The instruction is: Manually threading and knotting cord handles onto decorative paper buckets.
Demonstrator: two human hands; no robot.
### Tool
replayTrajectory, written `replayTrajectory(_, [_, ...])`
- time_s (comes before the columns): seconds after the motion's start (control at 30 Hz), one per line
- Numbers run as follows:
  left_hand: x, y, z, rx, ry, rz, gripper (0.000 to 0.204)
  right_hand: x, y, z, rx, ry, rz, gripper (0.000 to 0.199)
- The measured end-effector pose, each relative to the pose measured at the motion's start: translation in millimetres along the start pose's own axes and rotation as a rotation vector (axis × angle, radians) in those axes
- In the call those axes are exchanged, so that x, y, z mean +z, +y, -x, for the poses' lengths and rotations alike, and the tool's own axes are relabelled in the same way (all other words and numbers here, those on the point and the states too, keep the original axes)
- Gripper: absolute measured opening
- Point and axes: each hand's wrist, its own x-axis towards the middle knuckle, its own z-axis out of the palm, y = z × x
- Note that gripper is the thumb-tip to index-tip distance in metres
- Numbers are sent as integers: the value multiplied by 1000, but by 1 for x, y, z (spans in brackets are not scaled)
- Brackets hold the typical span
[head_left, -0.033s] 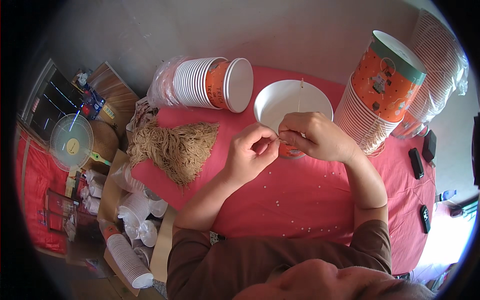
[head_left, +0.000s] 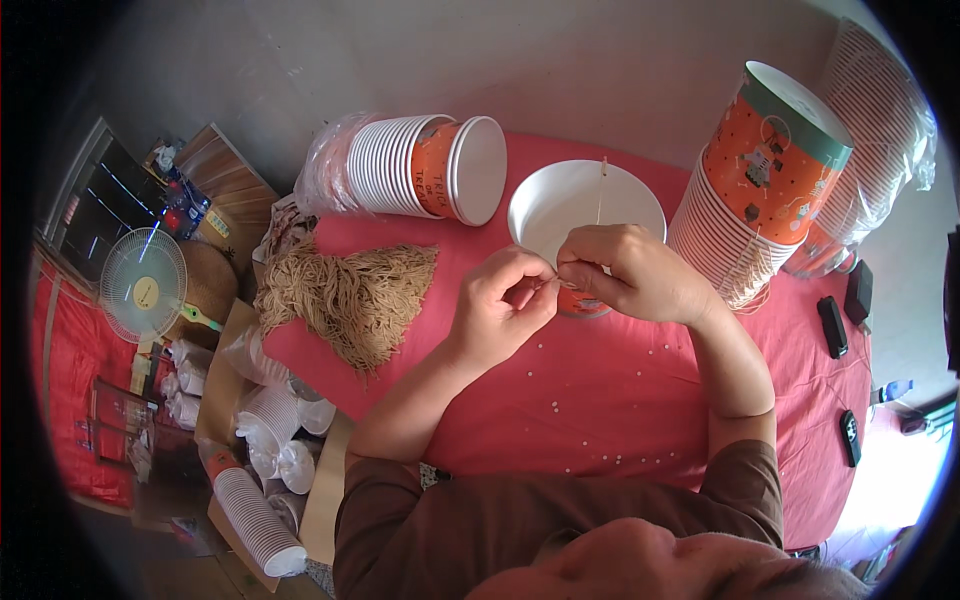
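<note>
Red cloth (head_left: 620,400) covers the table. On it stands a white-lined bucket (head_left: 540,205), a cord (head_left: 599,208) reaching across its mouth from the far rim. Left hand (head_left: 505,300) and right hand (head_left: 630,268) meet at the near rim, fingertips pinched on the cord. Rightward rises an upturned bucket stack (head_left: 735,215); leftward lies a partly bagged stack (head_left: 395,165). Lower left, a carton (head_left: 333,490) holds wrapped tubs (head_left: 268,425).

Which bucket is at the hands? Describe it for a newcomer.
On the red tablecloth, find the left hand and right hand. Just beyond them is the bucket; unlike the sideways stack and upside-down stack, its white mouth faces up.
</note>
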Motion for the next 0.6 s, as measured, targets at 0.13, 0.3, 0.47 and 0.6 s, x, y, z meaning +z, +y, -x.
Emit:
replayTrajectory(0.13, [0, 5, -3, 69, 33, -61, 16, -1, 0, -1, 65, -31, -134, 10])
replayTrajectory(0.3, [1, 1, -1, 106, 89, -41, 17, -1, 3, -1, 123, -67, -264, 15])
replayTrajectory(0.47, [4, -4, 4, 10, 79, 186, 14, -1, 5, 0, 186, -118, -395, 24])
replayTrajectory(0.6, [1, -5, 7, -173, 16, 440, 10, -5, -4, -2, 329, -151, -439, 22])
